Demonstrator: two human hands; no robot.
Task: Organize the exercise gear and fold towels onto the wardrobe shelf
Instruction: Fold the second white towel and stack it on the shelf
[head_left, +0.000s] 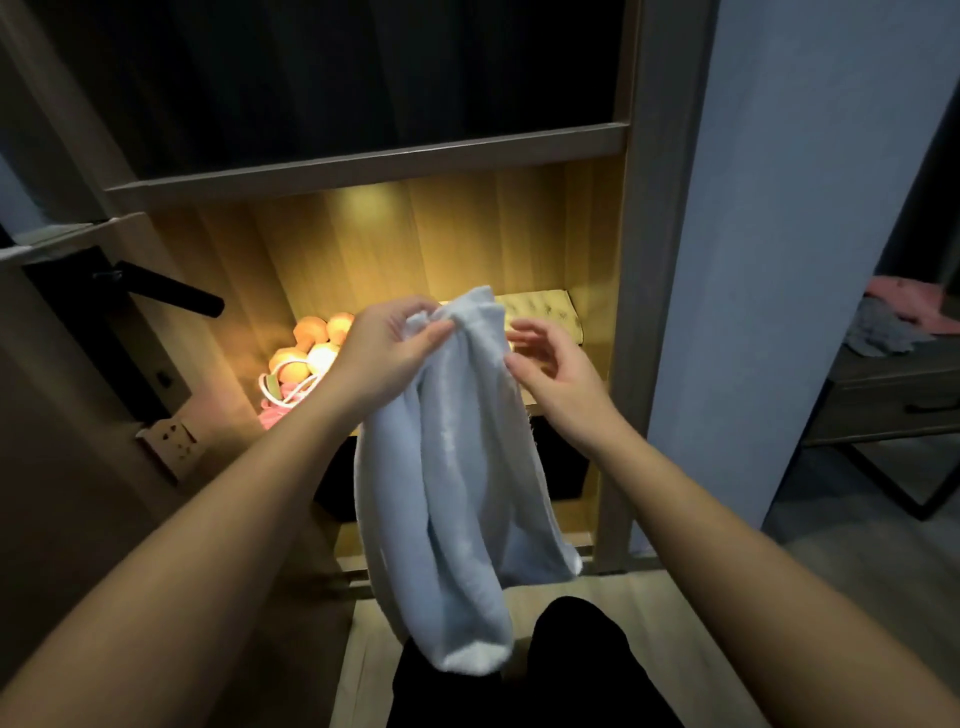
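A pale blue towel (457, 467) hangs in long folds in front of the lit wardrobe shelf (566, 400). My left hand (387, 345) pinches its top edge. My right hand (556, 371) hovers just right of the towel's upper part, fingers loosely spread, holding nothing. On the shelf's left side lie orange dumbbells (311, 345) and a pink and white skipping rope or band (283, 397). A folded, padded beige item (540, 312) sits at the back right of the shelf.
A door with a black lever handle (166, 291) stands open at the left. The wardrobe's upper compartment (363, 67) is dark. At the far right a dark desk (893, 395) holds pink and grey cloths. My dark-trousered legs (519, 670) are below.
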